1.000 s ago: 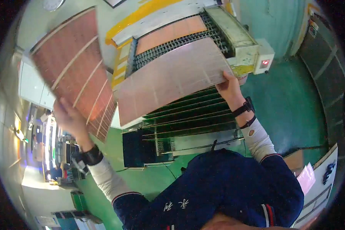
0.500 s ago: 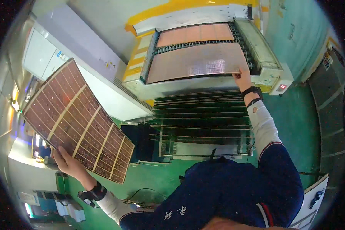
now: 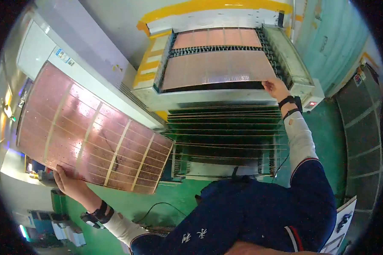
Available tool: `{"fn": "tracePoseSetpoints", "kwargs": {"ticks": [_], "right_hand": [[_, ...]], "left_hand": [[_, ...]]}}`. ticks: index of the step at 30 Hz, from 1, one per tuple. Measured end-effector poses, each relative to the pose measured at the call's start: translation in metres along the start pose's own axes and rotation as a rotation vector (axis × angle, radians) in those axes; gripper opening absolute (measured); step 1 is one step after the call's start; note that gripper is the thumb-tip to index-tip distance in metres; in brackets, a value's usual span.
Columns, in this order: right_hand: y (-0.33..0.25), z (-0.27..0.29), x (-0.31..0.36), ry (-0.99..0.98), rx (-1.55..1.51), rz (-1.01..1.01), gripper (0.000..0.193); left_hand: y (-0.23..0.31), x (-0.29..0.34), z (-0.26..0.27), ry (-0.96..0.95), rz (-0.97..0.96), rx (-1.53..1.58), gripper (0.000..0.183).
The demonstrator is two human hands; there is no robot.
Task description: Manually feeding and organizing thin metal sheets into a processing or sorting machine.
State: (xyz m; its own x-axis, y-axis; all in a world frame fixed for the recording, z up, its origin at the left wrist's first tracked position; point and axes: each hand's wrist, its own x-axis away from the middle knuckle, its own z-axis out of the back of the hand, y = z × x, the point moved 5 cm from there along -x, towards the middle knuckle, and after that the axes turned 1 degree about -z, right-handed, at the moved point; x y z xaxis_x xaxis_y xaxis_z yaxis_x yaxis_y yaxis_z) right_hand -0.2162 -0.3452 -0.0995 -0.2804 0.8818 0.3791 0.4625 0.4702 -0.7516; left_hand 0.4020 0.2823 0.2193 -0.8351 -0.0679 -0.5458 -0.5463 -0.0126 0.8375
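Note:
My left hand (image 3: 72, 186) grips the lower edge of a large copper-coloured circuit board panel (image 3: 87, 131), thumb and fingers closed round it. The panel hangs tilted at my left, ruled with pale bands into a grid, light glaring off its face. My right hand (image 3: 277, 89) pinches the near right corner of a second circuit board panel (image 3: 217, 66). That one lies on the rollers of a conveyor machine (image 3: 161, 97), its near edge above a dark gap. Farther in, another copper panel (image 3: 217, 38) rests on the rollers.
Below the machine's front stands a rack (image 3: 225, 175) holding several thin panels (image 3: 225, 135) edge-on. A tall white cabinet (image 3: 89, 80) is at the left. Dark panelling (image 3: 364, 140) rises at the right. A black cable (image 3: 161, 205) lies on the green floor (image 3: 119, 204).
The panel in my left hand has swung to the right and turned, its face now catching more light. My right hand has shifted slightly right, still at the conveyor panel's corner.

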Motion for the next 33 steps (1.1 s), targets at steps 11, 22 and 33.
{"fn": "tracePoseSetpoints", "kwargs": {"ticks": [11, 22, 33], "right_hand": [[0.017, -0.018, 0.014, -0.125, 0.127, 0.266, 0.016], [-0.002, -0.030, 0.042, 0.018, 0.286, 0.090, 0.016], [0.148, -0.225, 0.202, -0.468, 0.447, -0.247, 0.035]], "left_hand": [[-0.096, -0.055, 0.017, -0.251, 0.147, 0.313, 0.019], [-0.112, -0.048, -0.031, -0.390, -0.606, -0.192, 0.018], [-0.110, 0.004, -0.080, -0.291, 0.556, 0.532, 0.023]]}}
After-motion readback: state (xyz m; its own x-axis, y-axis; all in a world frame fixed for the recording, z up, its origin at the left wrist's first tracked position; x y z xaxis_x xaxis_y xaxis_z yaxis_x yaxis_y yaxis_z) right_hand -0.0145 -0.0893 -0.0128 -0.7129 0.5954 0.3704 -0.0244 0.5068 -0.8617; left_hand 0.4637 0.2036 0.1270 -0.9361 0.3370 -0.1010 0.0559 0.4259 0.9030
